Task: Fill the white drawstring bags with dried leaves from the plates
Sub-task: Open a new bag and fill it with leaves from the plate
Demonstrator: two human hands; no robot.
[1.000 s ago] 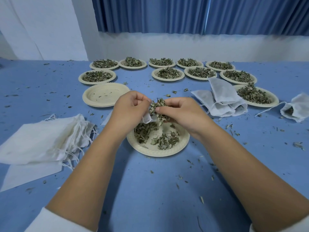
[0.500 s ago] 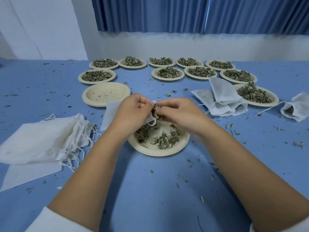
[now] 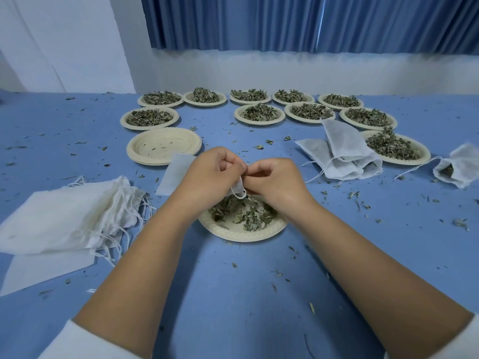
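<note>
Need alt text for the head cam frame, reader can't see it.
A left hand and right hand pinch a small white drawstring bag over a paper plate of dried leaves on a blue table. Empty bags lie stacked at left, filled bags at right, more plates of leaves along the far side.

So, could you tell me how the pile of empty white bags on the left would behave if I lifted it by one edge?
The pile of empty bags probably droops and slides apart: the thin fabric lies crumpled and fanned. Likely very light, being flat and empty. Its loose drawstrings may well tangle.
</note>
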